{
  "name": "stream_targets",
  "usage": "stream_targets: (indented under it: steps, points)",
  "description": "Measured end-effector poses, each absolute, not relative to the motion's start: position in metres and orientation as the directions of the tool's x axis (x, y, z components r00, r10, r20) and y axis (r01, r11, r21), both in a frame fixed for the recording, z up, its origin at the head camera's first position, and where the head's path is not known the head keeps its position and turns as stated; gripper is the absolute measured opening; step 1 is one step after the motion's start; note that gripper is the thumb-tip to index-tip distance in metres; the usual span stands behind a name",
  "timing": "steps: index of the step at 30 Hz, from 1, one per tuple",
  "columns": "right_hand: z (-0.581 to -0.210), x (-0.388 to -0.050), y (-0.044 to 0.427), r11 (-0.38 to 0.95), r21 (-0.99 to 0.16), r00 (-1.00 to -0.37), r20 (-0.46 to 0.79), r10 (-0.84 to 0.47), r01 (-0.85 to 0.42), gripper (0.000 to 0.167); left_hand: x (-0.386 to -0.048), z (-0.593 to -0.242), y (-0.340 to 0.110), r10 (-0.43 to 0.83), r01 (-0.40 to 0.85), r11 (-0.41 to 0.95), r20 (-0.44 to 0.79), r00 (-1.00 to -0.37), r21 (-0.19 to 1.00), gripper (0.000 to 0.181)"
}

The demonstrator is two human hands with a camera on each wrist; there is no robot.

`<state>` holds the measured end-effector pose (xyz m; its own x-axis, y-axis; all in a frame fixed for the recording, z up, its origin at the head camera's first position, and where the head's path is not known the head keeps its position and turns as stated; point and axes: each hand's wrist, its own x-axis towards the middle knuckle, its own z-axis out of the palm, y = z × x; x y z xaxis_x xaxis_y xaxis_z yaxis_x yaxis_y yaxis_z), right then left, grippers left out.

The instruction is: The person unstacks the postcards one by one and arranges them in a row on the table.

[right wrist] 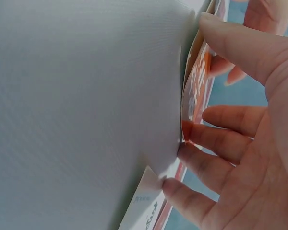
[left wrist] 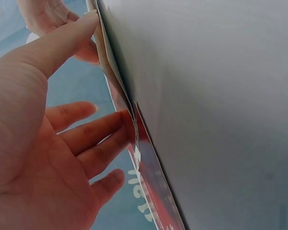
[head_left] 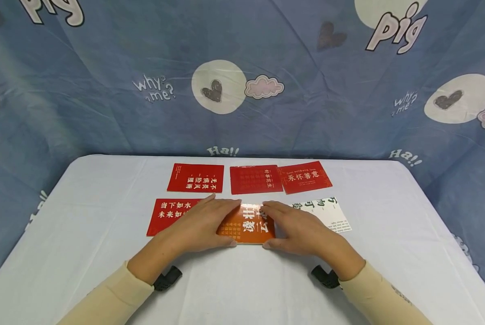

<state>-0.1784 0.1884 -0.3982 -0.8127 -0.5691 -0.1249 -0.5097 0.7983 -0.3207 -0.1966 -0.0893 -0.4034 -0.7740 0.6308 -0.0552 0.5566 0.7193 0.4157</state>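
Observation:
In the head view an orange card (head_left: 246, 228) with large white characters lies at the middle of the white table. My left hand (head_left: 199, 225) holds its left side, thumb at the near edge and fingertips toward the far edge. From the right, my right hand (head_left: 301, 228) holds the opposite side in the same way. Both wrist views show the left hand (left wrist: 62, 134) and right hand (right wrist: 240, 158) with fingers spread along the card's edges. Partly under the left hand is a red card (head_left: 165, 216); a white card (head_left: 327, 214) lies partly behind the right hand.
At the back of the table lie three red cards: one on the left (head_left: 195, 178), a middle card (head_left: 254, 179) and a tilted right card (head_left: 305, 177), the last two touching or overlapping. A blue printed cloth (head_left: 266, 131) hangs behind the white-covered table (head_left: 242, 289).

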Motion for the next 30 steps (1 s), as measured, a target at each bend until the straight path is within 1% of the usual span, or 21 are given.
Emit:
stream_targets:
  steps: [7,13,20,30]
  points:
    - [-0.398,-0.178,0.188,0.803,-0.311,-0.816,-0.127,-0.565,-0.508,0.084,-0.195,-0.403,-0.089,0.621,0.545,0.726,-0.061,-0.781,0.418,0.099]
    - [-0.393,-0.178,0.189,0.801,-0.31,-0.815,-0.116,-0.567,-0.513,0.085,-0.196,-0.4,-0.091,0.643,0.573,0.706,-0.038,-0.765,0.416,0.1]
    - [-0.386,-0.176,0.192,0.796,-0.305,-0.814,-0.097,-0.573,-0.524,0.085,-0.196,-0.392,-0.09,0.634,0.552,0.71,-0.055,-0.771,0.438,0.1]
    - [-0.377,-0.172,0.194,0.8,-0.317,-0.822,-0.098,-0.561,-0.509,0.084,-0.194,-0.385,-0.09,0.666,0.596,0.676,-0.014,-0.746,0.434,0.096]
